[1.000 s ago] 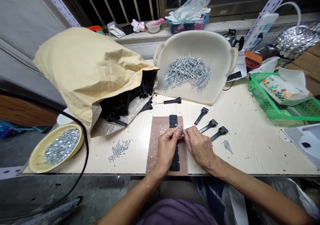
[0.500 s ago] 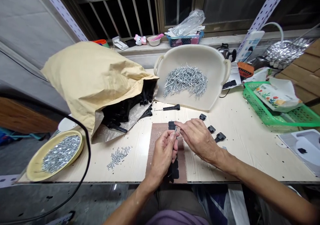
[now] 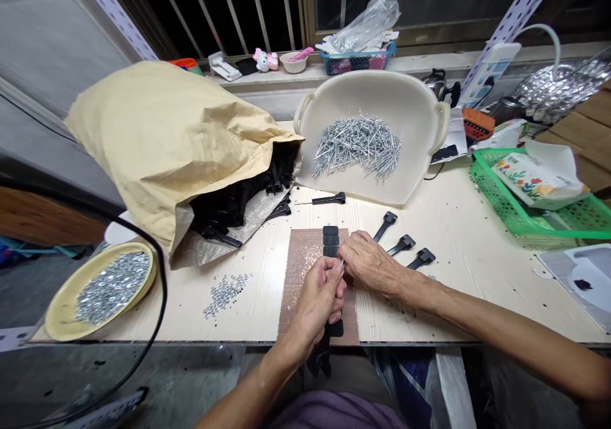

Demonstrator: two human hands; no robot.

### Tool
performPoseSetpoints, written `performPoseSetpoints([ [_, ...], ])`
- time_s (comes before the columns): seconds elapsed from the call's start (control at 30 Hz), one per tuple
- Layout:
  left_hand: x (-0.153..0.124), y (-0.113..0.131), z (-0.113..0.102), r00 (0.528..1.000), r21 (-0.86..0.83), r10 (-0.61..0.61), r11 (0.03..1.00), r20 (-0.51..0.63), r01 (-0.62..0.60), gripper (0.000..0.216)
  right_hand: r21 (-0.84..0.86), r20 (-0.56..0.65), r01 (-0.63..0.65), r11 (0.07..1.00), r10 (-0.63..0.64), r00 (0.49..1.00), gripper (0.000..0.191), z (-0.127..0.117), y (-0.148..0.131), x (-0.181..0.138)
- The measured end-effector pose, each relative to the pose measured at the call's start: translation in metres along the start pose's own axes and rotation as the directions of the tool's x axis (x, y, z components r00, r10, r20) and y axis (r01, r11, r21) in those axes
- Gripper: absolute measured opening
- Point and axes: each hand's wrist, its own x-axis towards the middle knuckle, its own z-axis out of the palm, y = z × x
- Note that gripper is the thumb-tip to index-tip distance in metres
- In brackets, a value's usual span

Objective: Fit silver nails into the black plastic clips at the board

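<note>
My left hand is closed around a long black plastic piece whose lower end hangs past the table's front edge. My right hand meets it just above, fingers pinched at the piece's top on a thin metal pin that I can barely make out. Both hands hover over a brown mat with a row of black pads. Three black plastic pieces lie just right of my right hand.
A cream tub of metal pins stands behind. A tan sack spilling black pieces lies at the left. A yellow dish of small metal parts sits at the front left, with loose ones nearby. A green basket stands at the right.
The hands separated slightly half a second ago, then closed together again lower on the mat. The black piece now hangs further past the table edge.
</note>
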Motion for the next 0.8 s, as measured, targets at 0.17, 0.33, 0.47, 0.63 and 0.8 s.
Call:
performPoseSetpoints([
  [0.17,0.005,-0.003,-0.007,0.998,-0.032,-0.065,0.997,-0.007,0.065,0.038,0.128,0.074,0.007,0.992,-0.016,0.997,0.016,0.016,0.006,-0.006],
  [0.33,0.007,-0.003,-0.008,0.995,-0.075,-0.099,0.992,-0.010,0.098,0.034,0.111,0.107,0.028,0.993,-0.040,0.993,0.018,0.015,0.004,-0.003],
  [0.47,0.009,-0.008,-0.007,0.998,0.072,-0.038,0.997,-0.048,0.042,0.025,0.085,0.059,0.020,0.996,-0.025,0.998,0.021,0.018,0.004,0.001],
  [0.63,0.010,-0.015,-0.018,0.926,0.640,0.366,0.733,-0.086,-0.231,0.010,0.087,0.097,0.009,0.996,-0.017,0.995,0.020,0.026,0.000,0.003],
  [0.8,0.009,0.002,-0.033,0.997,0.357,0.062,0.933,-0.037,-0.045,0.015,0.444,0.249,-0.269,0.854,0.170,0.953,0.021,0.016,-0.007,0.009],
])
